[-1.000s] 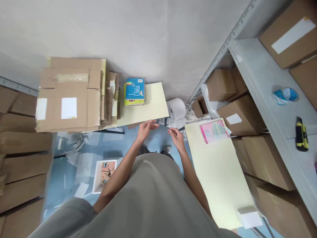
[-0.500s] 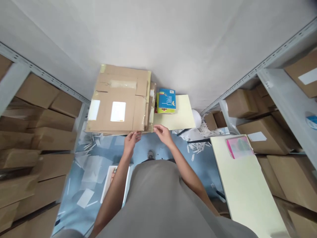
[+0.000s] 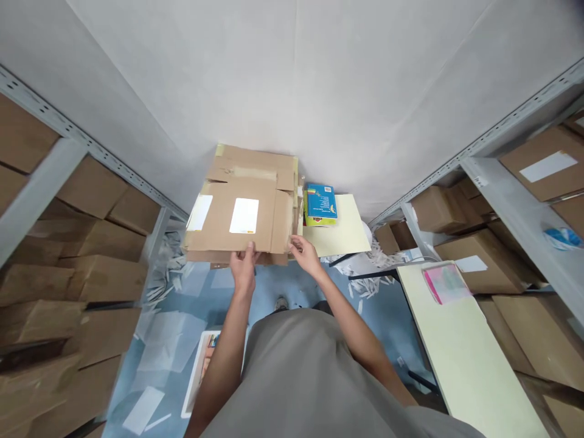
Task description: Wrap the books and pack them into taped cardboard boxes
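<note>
A flattened cardboard box (image 3: 214, 234) with white labels and strips of tape lies on top of a stack of other flattened cardboard (image 3: 214, 256). At its front edge, my left hand (image 3: 244, 267) is closed on it, thumb on top and fingers hidden underneath. My right hand (image 3: 305, 252) pinches the same box at the front right corner, fingers curled against the edge. Lower cardboard layers stick out below the front edge. Just right of the stack, a blue book (image 3: 322, 201) rests on a yellow-green one (image 3: 319, 221).
The books lie on a pale table (image 3: 349, 228) against the grey wall. Another pale table (image 3: 474, 353) at the right bears a pink-edged clear pouch (image 3: 447, 283). Shelves of cardboard boxes (image 3: 104, 283) stand on both sides. A white bin (image 3: 197, 371) and paper scraps (image 3: 143, 409) are on the floor.
My left thumb has come up onto the top of the flattened box. Its front edge now sits apart from the layers below, which show beneath it. The whole view has shifted slightly.
</note>
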Tool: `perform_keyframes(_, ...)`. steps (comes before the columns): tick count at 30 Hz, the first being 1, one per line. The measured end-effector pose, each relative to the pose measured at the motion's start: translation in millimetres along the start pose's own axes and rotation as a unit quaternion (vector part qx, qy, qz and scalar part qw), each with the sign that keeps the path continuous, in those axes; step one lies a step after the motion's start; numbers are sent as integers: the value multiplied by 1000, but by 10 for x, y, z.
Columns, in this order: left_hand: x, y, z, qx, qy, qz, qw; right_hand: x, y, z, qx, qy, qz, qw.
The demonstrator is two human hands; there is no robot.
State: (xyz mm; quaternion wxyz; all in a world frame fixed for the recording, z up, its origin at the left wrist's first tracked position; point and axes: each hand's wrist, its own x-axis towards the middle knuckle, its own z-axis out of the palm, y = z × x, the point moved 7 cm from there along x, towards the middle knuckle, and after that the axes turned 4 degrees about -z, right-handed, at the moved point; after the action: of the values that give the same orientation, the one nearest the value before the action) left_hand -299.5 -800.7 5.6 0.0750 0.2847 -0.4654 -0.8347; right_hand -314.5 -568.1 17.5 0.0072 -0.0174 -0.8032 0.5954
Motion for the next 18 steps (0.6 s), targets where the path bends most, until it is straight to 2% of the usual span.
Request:
perform_keyframes(3, 19, 317, 105, -74, 3, 70, 995, 24, -308, -80, 39, -14, -42, 998)
perform_keyframes(6, -11, 534, 183, -77, -22, 74, 994, -18, -638, -280, 37, -3, -80, 996)
perform_keyframes(8, -57, 615, 245, -57, -47, 69, 995, -88, -824, -535, 26, 38, -101, 994)
perform_keyframes(10, -114, 611, 366, -32, -87, 52, 994, -193, -951, -902, 13, 101, -121, 987)
perform_keyframes(13, -215, 429, 700, 8, -168, 14, 986, -466, -989, -1650, -35, 241, -137, 960)
perform_keyframes(15, -315, 221, 997, 30, -225, -9, 974, -766, -916, -2198, -86, 337, -127, 929)
perform_keyframes(18, -551, -170, 1473, 66, -310, -32, 948, -1396, -672, -2940, -142, 443, -74, 882)
